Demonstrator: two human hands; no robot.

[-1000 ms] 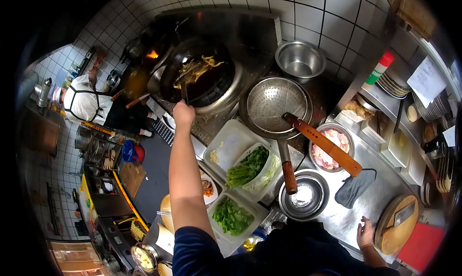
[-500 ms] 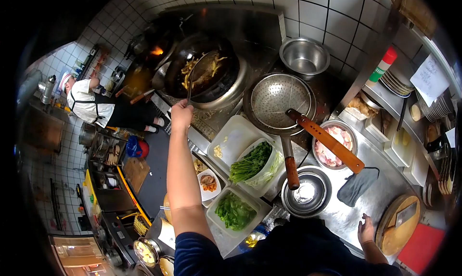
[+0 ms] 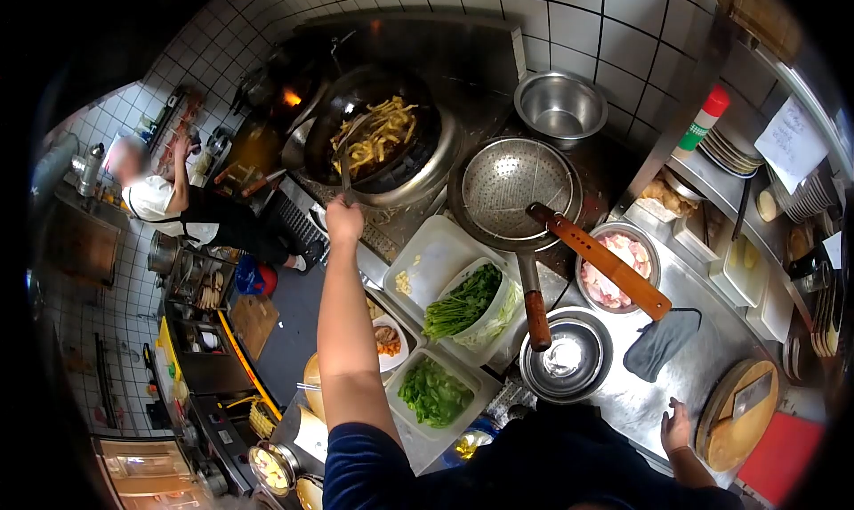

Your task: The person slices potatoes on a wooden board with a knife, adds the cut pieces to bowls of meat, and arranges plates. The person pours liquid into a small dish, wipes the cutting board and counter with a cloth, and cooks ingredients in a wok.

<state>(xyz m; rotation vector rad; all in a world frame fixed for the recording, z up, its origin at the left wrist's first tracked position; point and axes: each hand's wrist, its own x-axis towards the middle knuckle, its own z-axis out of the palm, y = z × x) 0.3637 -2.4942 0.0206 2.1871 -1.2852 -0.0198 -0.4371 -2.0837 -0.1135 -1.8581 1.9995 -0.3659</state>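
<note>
My left hand (image 3: 343, 220) is closed round the handle of a metal ladle (image 3: 346, 167), whose head lies among yellowish strips of food (image 3: 382, 136). These lie in a large dark wok (image 3: 418, 90) on the stove. On the right, my right hand (image 3: 675, 426) is held over the steel counter, its fingers apart and nothing in it, just left of a round wooden board (image 3: 717, 452) with a cleaver (image 3: 752, 394) on it. A perforated strainer (image 3: 516, 190) with a wooden handle rests on a pan between the wok and the counter.
Tubs of green vegetables (image 3: 436, 392), a bowl of raw meat (image 3: 614, 265), nested steel bowls (image 3: 600, 363) and a steel basin (image 3: 560, 109) stand around. A dark cloth (image 3: 656, 350) lies on the counter. A co-worker (image 3: 160, 198) stands at the far left; shelves (image 3: 756, 207) line the right.
The ladle has shifted within the wok, and the food strips are now gathered toward the upper right. The co-worker has turned and raised an arm. My right hand has stayed nearly still.
</note>
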